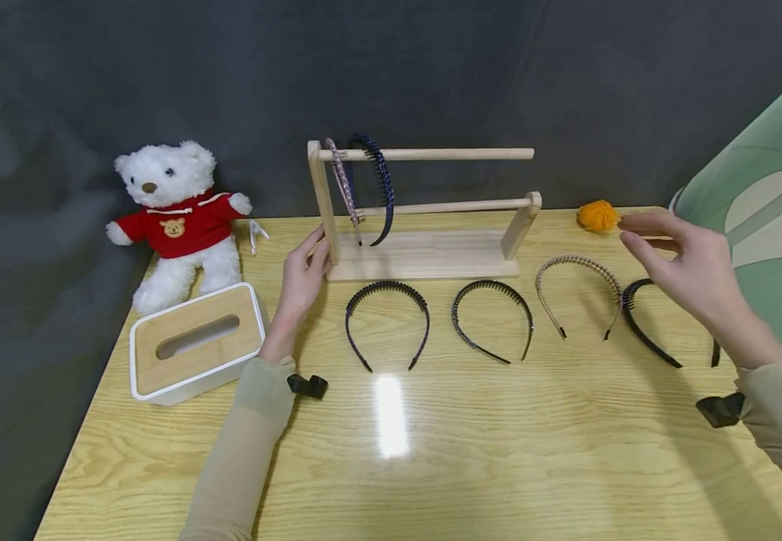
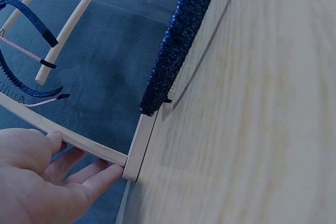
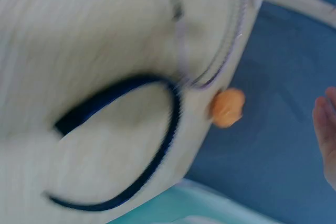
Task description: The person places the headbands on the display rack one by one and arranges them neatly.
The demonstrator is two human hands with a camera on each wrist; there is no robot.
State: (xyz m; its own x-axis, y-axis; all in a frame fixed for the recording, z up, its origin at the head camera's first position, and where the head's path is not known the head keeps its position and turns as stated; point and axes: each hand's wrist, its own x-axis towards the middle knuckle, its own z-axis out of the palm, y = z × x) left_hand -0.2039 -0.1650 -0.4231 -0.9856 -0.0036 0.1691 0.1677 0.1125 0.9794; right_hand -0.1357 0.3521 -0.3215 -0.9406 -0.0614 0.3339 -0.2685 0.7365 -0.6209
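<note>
A wooden headband rack with two rods stands on the table. My left hand grips its left upright near the base, thumb on one side and fingers on the other in the left wrist view. A pink headband and a dark blue toothed headband hang at the rack's left end. My right hand is in the air, fingers loosely bent with nothing between them. It overlaps a black headband in the head view. A beige beaded headband lies to its left.
Two more dark headbands lie before the rack. An orange fuzzy ball is at the back edge. On the left are a white teddy bear, a small white clip and a tissue box. Patterned fabric borders the right.
</note>
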